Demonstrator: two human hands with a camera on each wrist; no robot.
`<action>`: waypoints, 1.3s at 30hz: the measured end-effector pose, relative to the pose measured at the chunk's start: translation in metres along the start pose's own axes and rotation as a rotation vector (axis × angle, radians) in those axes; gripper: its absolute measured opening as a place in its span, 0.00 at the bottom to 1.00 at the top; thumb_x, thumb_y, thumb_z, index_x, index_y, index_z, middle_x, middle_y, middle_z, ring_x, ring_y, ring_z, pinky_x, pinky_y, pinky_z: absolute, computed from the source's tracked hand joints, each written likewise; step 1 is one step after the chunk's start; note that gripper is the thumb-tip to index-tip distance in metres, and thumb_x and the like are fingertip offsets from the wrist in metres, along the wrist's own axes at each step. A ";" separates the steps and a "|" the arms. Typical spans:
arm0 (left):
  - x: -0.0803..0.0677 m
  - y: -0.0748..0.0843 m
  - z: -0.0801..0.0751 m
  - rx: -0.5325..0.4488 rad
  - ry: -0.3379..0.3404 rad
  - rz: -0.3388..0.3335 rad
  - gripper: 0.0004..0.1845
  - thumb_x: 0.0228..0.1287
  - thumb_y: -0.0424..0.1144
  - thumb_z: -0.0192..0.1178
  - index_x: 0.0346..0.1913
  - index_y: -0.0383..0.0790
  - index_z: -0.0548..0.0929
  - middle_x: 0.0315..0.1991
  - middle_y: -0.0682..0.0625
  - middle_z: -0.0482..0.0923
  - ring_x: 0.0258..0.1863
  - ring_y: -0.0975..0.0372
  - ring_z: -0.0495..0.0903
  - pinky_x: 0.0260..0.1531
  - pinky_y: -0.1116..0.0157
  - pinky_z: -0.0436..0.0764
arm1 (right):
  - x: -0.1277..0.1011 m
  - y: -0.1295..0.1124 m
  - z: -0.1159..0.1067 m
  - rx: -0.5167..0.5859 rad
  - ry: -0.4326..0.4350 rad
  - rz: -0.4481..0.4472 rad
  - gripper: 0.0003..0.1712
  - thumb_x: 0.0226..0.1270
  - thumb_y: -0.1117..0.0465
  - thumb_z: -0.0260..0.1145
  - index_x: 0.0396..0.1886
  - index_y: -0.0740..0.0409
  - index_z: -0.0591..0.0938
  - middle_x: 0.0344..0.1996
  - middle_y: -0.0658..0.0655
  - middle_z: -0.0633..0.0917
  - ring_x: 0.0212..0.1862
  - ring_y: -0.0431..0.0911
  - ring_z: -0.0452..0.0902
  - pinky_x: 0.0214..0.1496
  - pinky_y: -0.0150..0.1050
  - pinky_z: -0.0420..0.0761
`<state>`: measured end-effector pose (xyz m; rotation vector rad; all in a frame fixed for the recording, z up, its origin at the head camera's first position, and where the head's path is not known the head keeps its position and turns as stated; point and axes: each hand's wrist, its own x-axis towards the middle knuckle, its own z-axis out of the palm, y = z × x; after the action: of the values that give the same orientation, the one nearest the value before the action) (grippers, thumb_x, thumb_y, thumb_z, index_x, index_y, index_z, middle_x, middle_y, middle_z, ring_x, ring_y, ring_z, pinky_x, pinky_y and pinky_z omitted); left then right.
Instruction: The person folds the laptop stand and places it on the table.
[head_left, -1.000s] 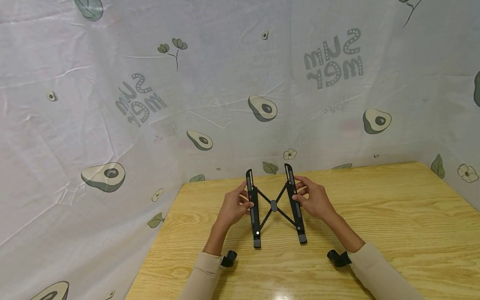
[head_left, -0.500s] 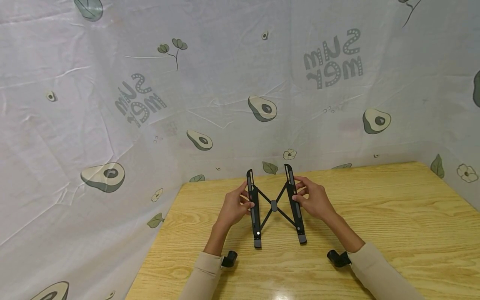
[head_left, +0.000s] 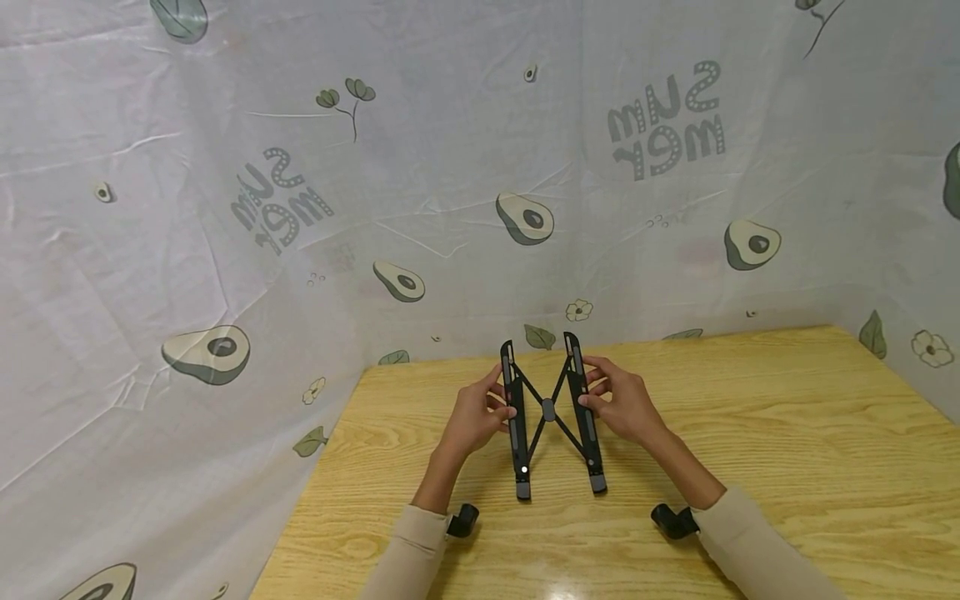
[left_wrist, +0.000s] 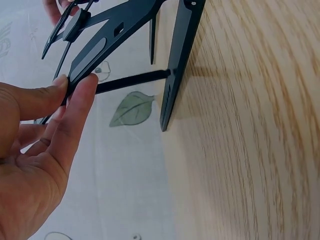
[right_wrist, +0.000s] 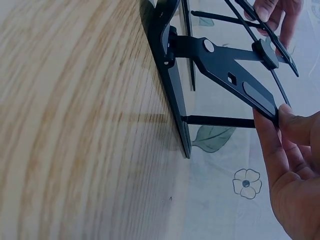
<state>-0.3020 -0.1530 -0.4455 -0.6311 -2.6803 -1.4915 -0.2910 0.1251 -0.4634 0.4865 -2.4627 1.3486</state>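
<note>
A black folding laptop stand (head_left: 548, 409) stands on the wooden table, its two side arms joined by crossed bars with a grey hub in the middle. My left hand (head_left: 477, 414) pinches the left arm near its raised upper part, thumb on the inner face. On the other side my right hand (head_left: 618, 402) pinches the right arm the same way. In the left wrist view, the left thumb and fingers hold the edge of the upper arm (left_wrist: 120, 35), above a base rail (left_wrist: 181, 55). The right wrist view shows the right fingers at the tip of the other arm (right_wrist: 235, 75).
The wooden table (head_left: 750, 433) reaches back to a pale curtain (head_left: 450, 167) printed with avocados, leaves and lettering. A black wrist-worn camera (head_left: 463, 521) sits at the left cuff, another black camera (head_left: 673, 522) at the right cuff.
Both hands have moved slightly toward each other, and the stand's two side arms are now closer together, with the crossed bars steeper. The grip on each arm is unchanged.
</note>
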 end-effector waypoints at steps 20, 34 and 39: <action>0.002 0.002 0.005 -0.004 0.008 0.009 0.44 0.72 0.19 0.63 0.86 0.37 0.57 0.53 0.33 0.79 0.41 0.52 0.88 0.38 0.49 0.94 | 0.000 -0.003 -0.001 -0.007 0.008 -0.006 0.36 0.69 0.72 0.74 0.75 0.66 0.75 0.50 0.66 0.87 0.43 0.55 0.90 0.33 0.32 0.84; 0.000 0.004 0.007 0.009 0.001 0.020 0.45 0.71 0.21 0.66 0.86 0.37 0.58 0.51 0.34 0.81 0.44 0.47 0.91 0.37 0.49 0.93 | -0.001 0.000 0.002 -0.010 0.005 -0.003 0.36 0.69 0.71 0.74 0.75 0.65 0.75 0.51 0.65 0.88 0.43 0.53 0.90 0.34 0.33 0.83; 0.000 0.003 0.008 0.041 0.000 0.045 0.44 0.71 0.21 0.66 0.85 0.34 0.57 0.51 0.34 0.81 0.42 0.52 0.91 0.36 0.51 0.93 | -0.001 -0.001 0.002 -0.009 0.005 0.001 0.36 0.69 0.71 0.74 0.75 0.64 0.75 0.51 0.65 0.88 0.43 0.53 0.90 0.34 0.33 0.83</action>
<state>-0.2998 -0.1448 -0.4476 -0.6844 -2.6700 -1.4219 -0.2900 0.1227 -0.4642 0.4794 -2.4646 1.3369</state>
